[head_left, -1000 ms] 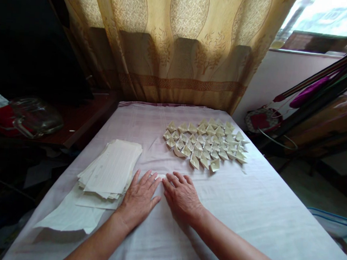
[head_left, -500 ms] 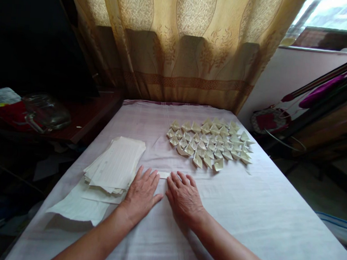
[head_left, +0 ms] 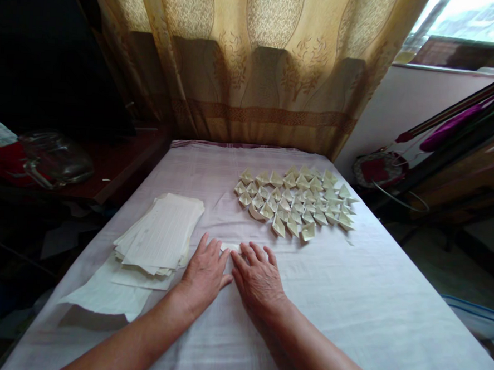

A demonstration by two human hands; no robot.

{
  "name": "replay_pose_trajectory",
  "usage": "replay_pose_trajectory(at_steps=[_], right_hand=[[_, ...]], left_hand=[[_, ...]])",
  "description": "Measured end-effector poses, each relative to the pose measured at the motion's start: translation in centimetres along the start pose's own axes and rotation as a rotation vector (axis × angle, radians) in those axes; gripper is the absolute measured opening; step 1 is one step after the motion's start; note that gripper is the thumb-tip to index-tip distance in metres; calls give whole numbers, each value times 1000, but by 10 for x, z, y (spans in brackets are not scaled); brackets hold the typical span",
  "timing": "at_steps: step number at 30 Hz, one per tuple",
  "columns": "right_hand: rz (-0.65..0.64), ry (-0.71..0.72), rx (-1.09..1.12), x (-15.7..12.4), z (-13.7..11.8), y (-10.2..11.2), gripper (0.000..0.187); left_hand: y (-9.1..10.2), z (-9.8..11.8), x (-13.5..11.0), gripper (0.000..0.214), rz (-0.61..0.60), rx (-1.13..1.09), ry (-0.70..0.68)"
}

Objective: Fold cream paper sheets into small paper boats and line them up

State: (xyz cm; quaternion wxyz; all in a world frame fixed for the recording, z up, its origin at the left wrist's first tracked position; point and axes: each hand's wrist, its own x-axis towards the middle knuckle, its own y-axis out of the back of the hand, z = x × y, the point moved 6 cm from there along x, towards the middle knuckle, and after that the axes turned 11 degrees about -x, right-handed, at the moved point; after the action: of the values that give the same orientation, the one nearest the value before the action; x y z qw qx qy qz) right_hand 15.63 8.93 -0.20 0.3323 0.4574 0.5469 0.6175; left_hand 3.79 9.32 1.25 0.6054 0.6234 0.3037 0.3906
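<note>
A small folded piece of white paper (head_left: 230, 247) lies flat on the cloth, partly hidden beneath my fingertips. My left hand (head_left: 205, 269) rests palm down with fingers stretched, its fingertips on the paper's left part. From the other side, my right hand (head_left: 260, 276) presses the paper's right part, fingers out and fairly flat. Only a narrow gap separates the two index fingers. Left of my left hand is a loose stack of lined paper sheets (head_left: 162, 233), with a curled sheet (head_left: 106, 293) sticking out below. Beyond my right hand stand several rows of small folded paper boats (head_left: 296, 202).
A pale checked cloth (head_left: 340, 308) covers the table. Curtains (head_left: 270, 86) hang behind its far edge. At left, a clear jar (head_left: 58, 157) lies on a dark red surface. A round bag (head_left: 377, 169) is beyond the right edge, and a window is at upper right.
My index fingers have come closer together over the folded paper, so less of it shows between them. The whole view has shifted slightly; the stack and boats stay put.
</note>
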Motion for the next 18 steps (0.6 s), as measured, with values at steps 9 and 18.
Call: replay_pose_trajectory(at_steps=[9, 18], right_hand=[[68, -77, 45, -15, 18, -1, 38], [273, -181, 176, -3, 32, -1, 36]], left_hand=[[11, -17, -5, 43, -19, -152, -7], [17, -26, 19, 13, 164, -270, 160]])
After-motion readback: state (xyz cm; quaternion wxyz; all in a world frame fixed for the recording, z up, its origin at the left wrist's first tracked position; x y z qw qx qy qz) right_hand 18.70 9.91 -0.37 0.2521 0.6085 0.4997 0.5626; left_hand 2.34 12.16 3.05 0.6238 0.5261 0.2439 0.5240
